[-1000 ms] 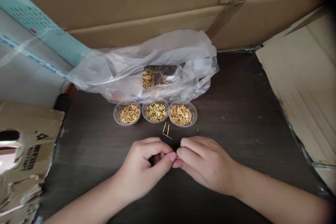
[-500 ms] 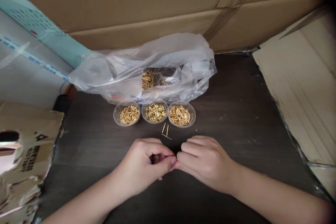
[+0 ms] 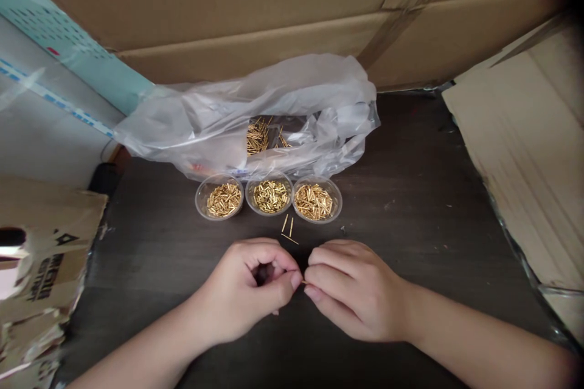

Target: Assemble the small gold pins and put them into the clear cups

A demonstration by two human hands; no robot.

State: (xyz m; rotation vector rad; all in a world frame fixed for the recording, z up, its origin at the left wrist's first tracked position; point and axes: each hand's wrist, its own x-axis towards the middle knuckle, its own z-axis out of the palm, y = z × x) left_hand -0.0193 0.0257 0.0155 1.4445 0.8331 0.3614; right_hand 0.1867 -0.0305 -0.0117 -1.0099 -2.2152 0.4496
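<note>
My left hand (image 3: 262, 282) is closed in a pinch, thumb against index finger. Facing it, my right hand (image 3: 353, 285) is curled shut, its thumb tip close to the left one. A sliver of a thin gold-coloured pin (image 3: 304, 282) shows in the narrow gap between the two sets of fingertips; fingers hide the rest. Just beyond the hands, a few loose gold pins (image 3: 291, 228) lie on the dark table. Behind those stand three clear round cups in a row: left cup (image 3: 198, 202), middle cup (image 3: 249, 199) and right cup (image 3: 339, 203), each holding small gold metal pieces.
A crumpled clear plastic bag (image 3: 182, 127) with longer gold pins (image 3: 259, 135) inside lies behind the cups. Cardboard (image 3: 255, 6) walls the back, with more cardboard (image 3: 538, 152) at right and a torn carton (image 3: 41, 279) at left. The dark tabletop (image 3: 410, 206) lies between.
The fingertips have drawn slightly apart, and the right thumb now shows with a bit of the pin between the hands. Cups, bag and loose pins have stayed put.
</note>
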